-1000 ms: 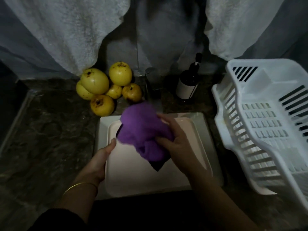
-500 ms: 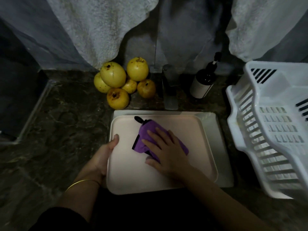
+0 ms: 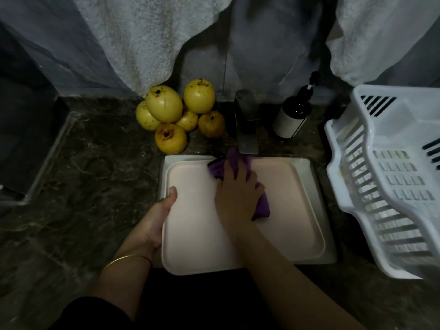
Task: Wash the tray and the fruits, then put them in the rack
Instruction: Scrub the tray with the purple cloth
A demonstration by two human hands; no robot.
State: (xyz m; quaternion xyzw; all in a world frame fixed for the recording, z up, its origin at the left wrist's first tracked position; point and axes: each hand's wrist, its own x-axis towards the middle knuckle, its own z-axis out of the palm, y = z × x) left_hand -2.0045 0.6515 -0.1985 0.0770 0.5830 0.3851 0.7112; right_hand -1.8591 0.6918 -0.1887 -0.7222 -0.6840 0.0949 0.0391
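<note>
— What are my fingers doing?

— On your right hand [image 3: 238,189] the fingers [image 3: 229,171] lie fairly straight, spread flat over the cloth [image 3: 263,203] and pressing it down (nothing pinched that I can see). The cloth is purple and bunched, and it shows past your fingertips and beside your wrist.

— And the other one?

— Your left hand [image 3: 157,219] grips the tray's left rim. The thumb [image 3: 172,192] is hooked over the top, and the other fingers are hidden under the edge. There is a thin bangle [image 3: 126,258] on that wrist.

— Where's the tray?

— The tray [image 3: 202,236] is pale pink and lies flat across the white sink [image 3: 320,177], covering most of it. Its near edge juts past the sink towards you. The cloth sits on the tray's far middle, right below the tap [image 3: 246,126].

— The fruits?

— Six yellow fruits [image 3: 164,107] are heaped on the desk [image 3: 83,175] just beyond the sink's far-left corner, left of the tap (touching each other, clear of the tray). A dark bottle [image 3: 291,115] stands right of the tap.

— The rack?

— The rack [image 3: 381,210] is white and slatted. It stands on the desk just right of the sink. Two pale towels [image 3: 147,39] hang behind it all.
</note>
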